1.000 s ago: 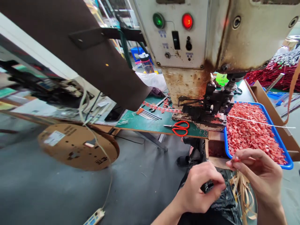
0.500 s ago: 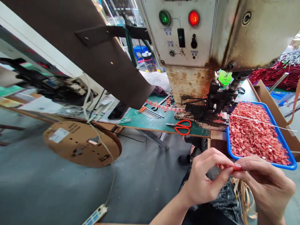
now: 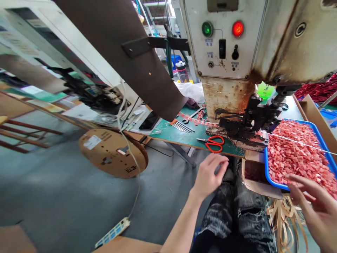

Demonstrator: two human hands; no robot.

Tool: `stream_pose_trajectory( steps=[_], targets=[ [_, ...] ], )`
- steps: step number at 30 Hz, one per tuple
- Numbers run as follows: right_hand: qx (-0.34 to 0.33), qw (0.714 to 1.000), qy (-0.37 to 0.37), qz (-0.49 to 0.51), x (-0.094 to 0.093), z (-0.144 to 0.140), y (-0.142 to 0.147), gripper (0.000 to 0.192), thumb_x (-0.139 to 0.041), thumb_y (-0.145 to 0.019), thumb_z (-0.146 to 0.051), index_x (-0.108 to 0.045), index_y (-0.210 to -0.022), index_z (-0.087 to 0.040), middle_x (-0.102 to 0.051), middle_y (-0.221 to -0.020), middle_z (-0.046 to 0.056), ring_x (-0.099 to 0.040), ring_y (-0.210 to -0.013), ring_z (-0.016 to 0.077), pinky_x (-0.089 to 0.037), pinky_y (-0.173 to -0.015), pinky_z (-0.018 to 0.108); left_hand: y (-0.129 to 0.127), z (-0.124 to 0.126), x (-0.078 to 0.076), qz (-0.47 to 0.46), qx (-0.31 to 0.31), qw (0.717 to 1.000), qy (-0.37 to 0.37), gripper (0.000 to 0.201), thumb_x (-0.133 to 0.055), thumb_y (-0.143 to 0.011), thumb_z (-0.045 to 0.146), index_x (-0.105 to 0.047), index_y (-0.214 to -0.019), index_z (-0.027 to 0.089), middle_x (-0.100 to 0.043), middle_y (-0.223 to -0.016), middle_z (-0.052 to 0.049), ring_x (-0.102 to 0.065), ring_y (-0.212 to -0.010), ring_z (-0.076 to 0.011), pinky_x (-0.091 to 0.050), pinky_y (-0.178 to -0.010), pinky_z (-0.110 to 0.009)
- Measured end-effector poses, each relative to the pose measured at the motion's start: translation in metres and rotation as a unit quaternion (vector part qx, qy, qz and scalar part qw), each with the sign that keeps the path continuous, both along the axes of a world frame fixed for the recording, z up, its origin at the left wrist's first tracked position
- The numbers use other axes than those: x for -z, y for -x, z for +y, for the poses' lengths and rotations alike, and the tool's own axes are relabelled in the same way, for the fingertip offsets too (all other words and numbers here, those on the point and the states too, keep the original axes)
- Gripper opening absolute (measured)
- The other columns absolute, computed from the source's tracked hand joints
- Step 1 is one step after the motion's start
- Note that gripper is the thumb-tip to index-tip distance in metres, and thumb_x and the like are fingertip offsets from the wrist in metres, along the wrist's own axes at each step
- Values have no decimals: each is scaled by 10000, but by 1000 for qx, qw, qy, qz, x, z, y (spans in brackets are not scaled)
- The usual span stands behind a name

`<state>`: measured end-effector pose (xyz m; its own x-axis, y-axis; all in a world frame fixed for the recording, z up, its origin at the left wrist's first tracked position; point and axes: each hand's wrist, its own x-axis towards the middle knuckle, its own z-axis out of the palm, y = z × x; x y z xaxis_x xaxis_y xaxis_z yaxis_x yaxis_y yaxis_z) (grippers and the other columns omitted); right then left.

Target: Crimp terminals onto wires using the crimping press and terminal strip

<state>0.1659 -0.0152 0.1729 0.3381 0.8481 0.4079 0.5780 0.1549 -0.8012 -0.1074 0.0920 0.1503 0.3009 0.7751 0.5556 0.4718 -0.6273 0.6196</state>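
Observation:
My left hand (image 3: 211,173) hovers in front of the bench edge, below the orange-handled scissors (image 3: 214,143). Its thumb and fingertips come together in a pinch; whatever they hold, if anything, is too small or hidden to make out. At the near edge of a blue tray (image 3: 271,178), my right hand (image 3: 316,207) has thumb and forefinger apart, with no object visible between them. Many small pinkish-red plastic pieces (image 3: 297,154) fill the tray. Beside it stands the press machine (image 3: 223,95), with a strip of red pieces (image 3: 197,121) running into its tooling (image 3: 255,121).
A white cord (image 3: 302,140) stretches from the tooling across the tray. An open cardboard box (image 3: 259,186) sits under the bench front. To the left are a large cardboard reel (image 3: 105,149), a phone (image 3: 149,121) and a power strip (image 3: 113,232) on the floor.
My hands have separated: the left went left and up, the right moved right to the tray's edge. The small red piece pinched between them earlier is out of sight. The view has shifted left.

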Motion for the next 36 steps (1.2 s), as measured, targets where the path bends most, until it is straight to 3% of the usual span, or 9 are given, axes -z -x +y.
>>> stream_pose_trajectory(
  steps=[4,7,15,19,23,27,31,33,36],
  targets=[
    [-235,970,46,34,5,-10,35,95,-726,-903,-284,-802,-953,-256,-799,-835,29,-751,-680,173,-600,-618,197,31,43,16,172,-44,984,25,324,-592,-979,193,-638,-1298,225,-674,-1350,-97,-611,-1184,-262,-490,-1047,-435],
    [-360,918,147,73,19,-12,65,125,-707,-921,-324,-809,-931,-254,-787,-789,29,-730,-659,170,-580,-615,207,37,63,20,248,-26,967,42,381,-609,-970,202,-610,-1351,228,-662,-1381,-93,-597,-1190,-270,-471,-1064,-449],
    [-349,799,395,288,100,-30,99,411,-797,-759,-593,-800,-905,-208,-702,-788,36,-627,-648,159,-516,-604,261,63,80,16,334,-8,942,-4,367,-740,-873,292,-659,-1220,204,-690,-1232,-121,-655,-1095,-294,-544,-926,-416],
    [-348,743,390,418,98,-22,111,551,-778,-737,-696,-719,-888,-169,-643,-684,13,-578,-569,126,-476,-546,243,71,40,-13,280,17,956,-91,263,-659,-874,214,-677,-1136,222,-699,-1158,-105,-679,-1022,-259,-548,-910,-386],
    [-296,720,301,551,93,-16,116,522,-786,-745,-670,-686,-895,-180,-635,-674,8,-549,-534,118,-452,-510,234,43,-38,-29,260,175,945,-98,200,-631,-918,153,-656,-1111,199,-720,-986,-36,-664,-885,-168,-518,-835,-305],
    [-241,667,278,648,108,-27,107,403,-880,-691,-501,-637,-836,-215,-624,-685,-24,-535,-549,98,-435,-530,197,5,-90,-2,249,287,921,-86,235,-673,-947,151,-650,-1171,221,-743,-1033,-5,-657,-875,-133,-508,-799,-254],
    [-231,622,348,662,126,-48,85,425,-907,-655,-432,-673,-948,-232,-677,-737,0,-616,-596,137,-474,-571,221,3,-84,22,166,351,921,39,307,-713,-936,245,-685,-1235,306,-726,-1191,-11,-690,-919,-132,-533,-850,-212],
    [-219,620,360,661,135,-57,75,483,-934,-622,-393,-690,-1007,-231,-690,-746,9,-618,-576,132,-458,-554,214,17,-57,23,103,334,934,78,343,-724,-922,353,-692,-1257,282,-731,-1138,-43,-707,-929,-146,-557,-846,-225],
    [-224,625,343,665,145,-60,67,672,-964,-579,-356,-685,-1178,-233,-711,-803,28,-597,-515,112,-428,-510,209,45,6,20,-242,42,954,173,257,-718,-910,427,-733,-1058,219,-708,-858,-39,-699,-818,-182,-578,-796,-327]
  ],
)
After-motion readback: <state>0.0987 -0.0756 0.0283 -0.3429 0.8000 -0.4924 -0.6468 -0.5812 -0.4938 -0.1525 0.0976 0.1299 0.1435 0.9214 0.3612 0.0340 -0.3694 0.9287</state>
